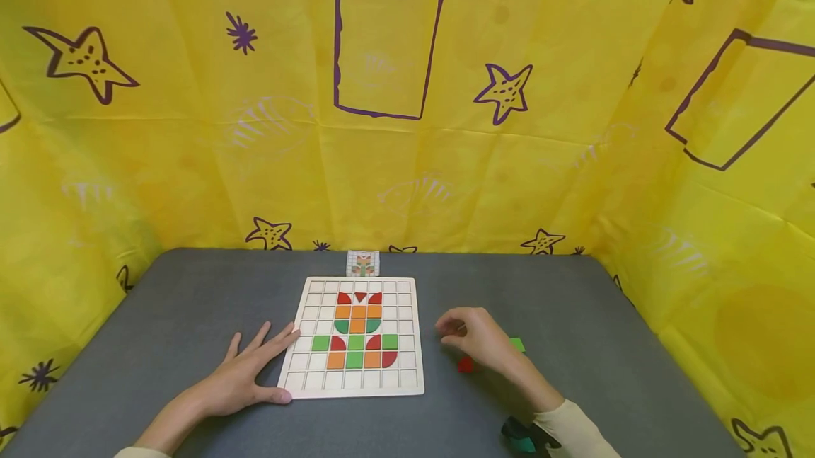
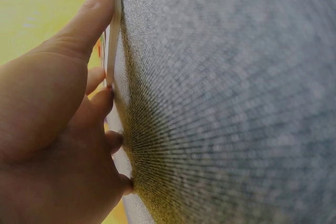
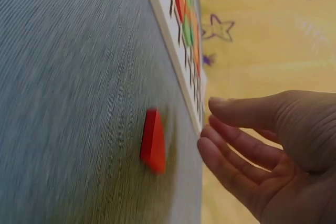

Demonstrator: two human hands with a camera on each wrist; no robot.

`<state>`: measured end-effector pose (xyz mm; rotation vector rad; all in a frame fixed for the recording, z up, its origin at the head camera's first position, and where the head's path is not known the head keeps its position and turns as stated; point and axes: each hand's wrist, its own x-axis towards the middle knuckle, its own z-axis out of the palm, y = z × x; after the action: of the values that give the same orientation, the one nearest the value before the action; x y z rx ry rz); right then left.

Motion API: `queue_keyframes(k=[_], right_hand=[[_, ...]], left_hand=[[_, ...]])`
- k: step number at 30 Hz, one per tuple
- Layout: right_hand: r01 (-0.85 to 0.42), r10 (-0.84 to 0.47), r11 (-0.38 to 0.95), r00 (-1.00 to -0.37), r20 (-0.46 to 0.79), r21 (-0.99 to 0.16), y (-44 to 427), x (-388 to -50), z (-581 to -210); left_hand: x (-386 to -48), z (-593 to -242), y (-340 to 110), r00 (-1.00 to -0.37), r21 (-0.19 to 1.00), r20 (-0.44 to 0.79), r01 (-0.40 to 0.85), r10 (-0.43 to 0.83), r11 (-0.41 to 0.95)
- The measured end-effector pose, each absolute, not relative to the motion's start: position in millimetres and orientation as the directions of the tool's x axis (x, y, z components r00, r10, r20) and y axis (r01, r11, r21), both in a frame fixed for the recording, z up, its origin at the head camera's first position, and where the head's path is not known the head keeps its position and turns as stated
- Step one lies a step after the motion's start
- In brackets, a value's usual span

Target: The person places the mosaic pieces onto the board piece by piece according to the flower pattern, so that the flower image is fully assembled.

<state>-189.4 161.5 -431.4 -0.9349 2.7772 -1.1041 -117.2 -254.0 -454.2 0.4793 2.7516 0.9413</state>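
Note:
A white wooden grid board (image 1: 407, 359) lies flat on the table, with red, orange and green tiles (image 1: 359, 311) set in a flower pattern. My left hand (image 1: 238, 373) rests at the board's left edge, fingers spread, fingertips and thumb touching its rim. To the right of the board my right hand (image 1: 477, 336) hovers with bent fingers. In the right wrist view, the thumb and fingertips (image 3: 223, 108) stand apart and nothing shows between them. A loose red tile (image 3: 153, 142) lies on the table below this hand. Partly behind the wrist is a green tile (image 1: 517, 344).
Behind the board lies a small pattern card (image 1: 363, 264) showing a similar flower on a grid. The dark grey table (image 1: 210, 302) is enclosed by a yellow cloth (image 1: 395, 182) with star drawings at the back and sides. A dark strap (image 1: 518, 435) sits by the right sleeve.

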Motion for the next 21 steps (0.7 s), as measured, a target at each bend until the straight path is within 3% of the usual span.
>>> queue_keyframes(k=[4,12,21], right_hand=[[-0.506,-0.52,0.603,-0.836,0.178,-0.617,178,-187,-434],[-0.361,-0.344,0.77,-0.929,0.133,-0.527,191,-166,-433],[-0.372,-0.415,0.706,-0.907,0.075,-0.603,190,-161,-438]], left_hand=[[-118,-455,-254,-0.929,0.622,-0.081,0.236,0.361,0.747],[-117,-454,-255,-0.928,0.614,-0.055,0.259,0.368,0.745],[-114,-454,-255,-0.925,0.61,-0.035,0.28,0.378,0.741]])
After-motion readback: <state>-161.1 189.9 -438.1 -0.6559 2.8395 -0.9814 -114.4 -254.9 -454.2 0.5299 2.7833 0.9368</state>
